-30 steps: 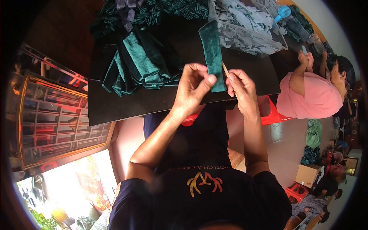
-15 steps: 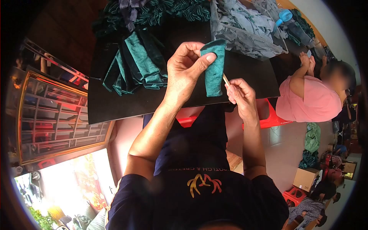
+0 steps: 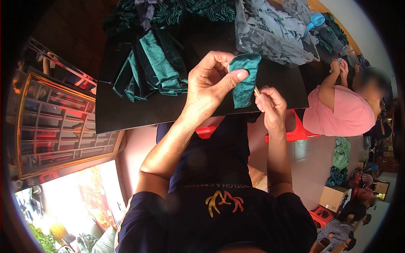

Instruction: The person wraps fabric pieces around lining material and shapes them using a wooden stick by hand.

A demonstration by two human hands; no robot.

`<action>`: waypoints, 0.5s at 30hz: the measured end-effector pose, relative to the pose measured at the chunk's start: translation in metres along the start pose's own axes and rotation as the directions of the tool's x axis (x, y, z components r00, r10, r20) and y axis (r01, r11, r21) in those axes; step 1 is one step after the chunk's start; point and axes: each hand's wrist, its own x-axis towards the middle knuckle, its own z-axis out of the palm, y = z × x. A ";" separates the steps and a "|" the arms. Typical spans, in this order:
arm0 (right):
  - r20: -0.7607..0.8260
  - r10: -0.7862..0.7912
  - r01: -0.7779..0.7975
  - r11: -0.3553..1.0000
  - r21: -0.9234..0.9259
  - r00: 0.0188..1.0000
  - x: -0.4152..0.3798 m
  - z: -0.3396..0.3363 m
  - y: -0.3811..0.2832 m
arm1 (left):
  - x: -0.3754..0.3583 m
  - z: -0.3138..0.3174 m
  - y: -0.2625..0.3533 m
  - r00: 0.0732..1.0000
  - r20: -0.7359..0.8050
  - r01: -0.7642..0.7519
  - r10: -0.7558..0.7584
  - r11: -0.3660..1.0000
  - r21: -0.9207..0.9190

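Note:
Between the thumb and fingers of my left hand [image 3: 211,84] is a strip of dark green velvet fabric [image 3: 245,82], pinched near its upper end and hanging over the table's front edge. My right hand [image 3: 271,105] is closed on a thin pale wooden stick [image 3: 257,91], whose upper end meets the fabric's right side. Whether the tip goes inside the fabric is hidden. Left of my left hand, a fanned pile of similar green velvet pieces [image 3: 158,63] lies on the black table [image 3: 126,116].
Gathered green velvet [image 3: 198,10] is heaped at the back. A clear bin [image 3: 274,52] of grey fabric scraps stands behind my hands, near a small blue fan [image 3: 315,20]. At right, a person in pink [image 3: 339,109] sits by a red stool [image 3: 291,128].
Both hands and the green velvet strip have shifted slightly right and down in view. The strip's upper end now leans further right. The stick stays at its right side.

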 end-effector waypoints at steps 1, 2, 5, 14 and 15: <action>0.007 0.013 -0.013 1.000 -0.023 1.000 0.000 0.001 -0.002 | 0.001 -0.001 0.000 1.000 -0.002 -0.005 0.005 1.000 -0.004; 0.014 0.026 -0.025 0.999 -0.047 1.000 -0.001 0.001 -0.004 | 0.001 -0.001 0.002 1.000 -0.023 0.004 -0.004 1.000 -0.019; 0.050 0.039 -0.037 0.998 -0.049 0.998 -0.002 0.001 -0.007 | 0.003 -0.001 0.005 0.998 -0.061 0.000 -0.003 0.998 -0.057; 0.046 -0.026 0.029 0.998 -0.061 0.999 0.002 0.002 -0.009 | -0.002 -0.002 0.004 0.997 -0.028 0.067 -0.067 0.998 0.003; 0.044 -0.031 0.034 0.997 -0.072 0.999 0.002 0.002 -0.008 | -0.001 -0.002 0.004 0.998 -0.036 0.054 -0.054 0.998 -0.017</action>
